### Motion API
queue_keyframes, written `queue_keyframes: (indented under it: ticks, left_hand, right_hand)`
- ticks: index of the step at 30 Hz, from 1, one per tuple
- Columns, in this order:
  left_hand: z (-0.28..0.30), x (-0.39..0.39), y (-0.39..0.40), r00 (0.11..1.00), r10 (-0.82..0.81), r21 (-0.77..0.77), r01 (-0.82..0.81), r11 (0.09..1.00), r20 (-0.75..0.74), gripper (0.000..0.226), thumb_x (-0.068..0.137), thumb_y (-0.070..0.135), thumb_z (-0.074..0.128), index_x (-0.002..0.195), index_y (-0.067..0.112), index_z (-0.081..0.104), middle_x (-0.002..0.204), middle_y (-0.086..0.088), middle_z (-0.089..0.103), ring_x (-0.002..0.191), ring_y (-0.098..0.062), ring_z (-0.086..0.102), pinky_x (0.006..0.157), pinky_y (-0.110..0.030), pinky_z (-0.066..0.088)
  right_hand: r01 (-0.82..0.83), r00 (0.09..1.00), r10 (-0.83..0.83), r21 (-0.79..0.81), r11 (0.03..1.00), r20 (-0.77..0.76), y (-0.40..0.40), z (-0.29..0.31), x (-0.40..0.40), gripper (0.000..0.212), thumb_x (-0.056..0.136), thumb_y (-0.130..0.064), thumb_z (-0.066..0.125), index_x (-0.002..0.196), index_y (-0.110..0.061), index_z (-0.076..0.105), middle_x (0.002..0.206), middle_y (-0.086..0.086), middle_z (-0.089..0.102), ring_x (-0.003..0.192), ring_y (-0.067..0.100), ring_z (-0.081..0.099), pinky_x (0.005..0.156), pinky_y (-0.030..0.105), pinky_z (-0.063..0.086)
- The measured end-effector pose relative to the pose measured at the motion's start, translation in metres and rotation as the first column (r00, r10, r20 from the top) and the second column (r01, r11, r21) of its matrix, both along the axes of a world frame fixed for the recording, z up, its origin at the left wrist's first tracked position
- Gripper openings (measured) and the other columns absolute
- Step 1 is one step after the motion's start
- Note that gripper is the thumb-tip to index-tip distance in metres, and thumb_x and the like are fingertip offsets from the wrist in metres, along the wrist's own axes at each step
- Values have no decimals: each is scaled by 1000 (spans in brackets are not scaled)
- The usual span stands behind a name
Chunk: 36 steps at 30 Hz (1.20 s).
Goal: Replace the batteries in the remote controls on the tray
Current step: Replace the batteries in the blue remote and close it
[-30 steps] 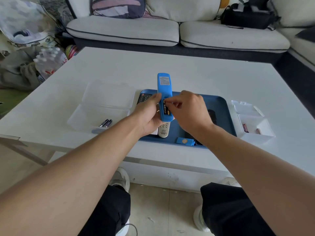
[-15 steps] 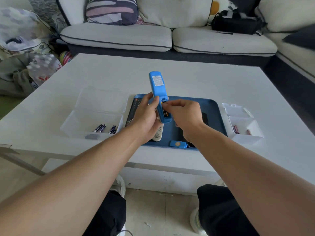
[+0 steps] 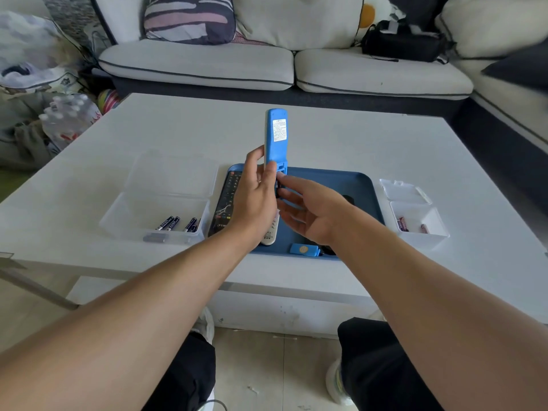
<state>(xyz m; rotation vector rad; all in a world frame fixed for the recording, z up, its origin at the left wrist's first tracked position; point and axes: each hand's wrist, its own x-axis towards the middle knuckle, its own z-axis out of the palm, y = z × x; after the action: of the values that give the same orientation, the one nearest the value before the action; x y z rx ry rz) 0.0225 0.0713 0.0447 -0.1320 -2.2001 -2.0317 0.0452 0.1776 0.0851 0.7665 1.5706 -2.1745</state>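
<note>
Opened out since half a second ago, right hand (image 3: 314, 213) now with fingers spread loosely under the open battery bay, thumb tip at the cells; whether a cell is pinched, cannot tell; left hand (image 3: 255, 197) wrapped round the blue remote (image 3: 275, 140), upright above the blue tray (image 3: 361, 185). Probably light, rigid, smooth plastic; best gripped mid-body. On tray: black remote (image 3: 226, 203), white remote (image 3: 271, 232), loose blue cover (image 3: 304, 249). Left clear box (image 3: 154, 215): dark batteries (image 3: 178, 223); right small box (image 3: 418, 221): two reddish cells (image 3: 403, 223).
</note>
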Motion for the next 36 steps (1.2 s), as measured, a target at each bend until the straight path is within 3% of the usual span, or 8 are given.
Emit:
queue_keyframes:
  ticks: [6, 10, 14, 18, 23, 27, 30, 36]
  left_hand:
    - [-1, -1, -5, 996, 39, -116, -48, 992, -82, 31, 107, 29, 43, 137, 27, 49, 109, 8, 67, 91, 1, 62, 72, -8, 45]
    - [0, -3, -10, 995, 27, -119, -38, 992, -94, 31, 106, 27, 45, 136, 29, 50, 108, 12, 66, 92, 2, 62, 76, -15, 48]
    - [0, -4, -15, 998, 29, -132, -37, 991, -63, 30, 106, 27, 46, 136, 31, 51, 95, 18, 67, 81, 6, 63, 69, -16, 50]
    - [-5, -3, -15, 999, -6, -109, 1, 994, -40, 29, 105, 25, 47, 133, 31, 53, 89, 13, 69, 82, -6, 68, 73, -30, 55]
    - [1, -3, -12, 998, 20, -149, -28, 988, -59, 31, 104, 26, 48, 135, 28, 53, 86, 16, 64, 78, 2, 60, 73, -19, 47]
    - [5, -8, -16, 996, 84, -18, -83, 996, 25, 26, 104, 33, 48, 130, 36, 54, 102, 6, 70, 96, -15, 68, 88, -42, 56]
    - [5, -8, -19, 995, 72, 28, -74, 997, 71, 25, 104, 39, 46, 128, 37, 54, 107, 1, 69, 100, -25, 69, 88, -53, 56]
    - [3, -6, -21, 996, 44, 56, -49, 997, 77, 31, 105, 40, 41, 134, 33, 52, 116, -3, 68, 104, -24, 68, 83, -49, 59]
  right_hand:
    - [-12, 1000, 15, -90, 996, 25, -2, 3, 0, 32, 84, -26, 80, 113, -14, 75, 99, 2, 74, 81, 17, 73, 66, 29, 61]
    - [-7, 1000, 10, -115, 993, 26, 0, 3, -2, 33, 82, -25, 82, 112, -14, 76, 102, 4, 75, 90, 19, 75, 69, 32, 62]
    - [14, 999, -10, -90, 996, 41, -6, 1, -5, 32, 80, -24, 83, 109, -14, 75, 102, 5, 75, 95, 20, 75, 72, 34, 63]
    - [32, 998, -29, -63, 998, 53, -12, 0, -7, 25, 82, -22, 80, 104, -13, 75, 96, 3, 74, 90, 18, 74, 71, 34, 63]
    - [60, 998, -59, 59, 996, -14, -19, -6, -6, 8, 86, -11, 73, 94, -9, 74, 86, 3, 73, 90, 19, 70, 65, 30, 63]
    - [62, 996, -56, 83, 995, -76, -21, -3, -9, 14, 87, -22, 72, 96, -12, 75, 83, 2, 74, 83, 19, 72, 73, 38, 63]
    - [60, 995, -52, 88, 994, -89, -22, -2, -9, 21, 85, -27, 77, 99, -12, 75, 84, 1, 73, 81, 17, 70, 69, 35, 64]
    - [57, 996, -55, 34, 998, -65, -22, -2, -9, 18, 83, -24, 81, 95, -13, 73, 83, 2, 71, 80, 17, 70, 65, 33, 63]
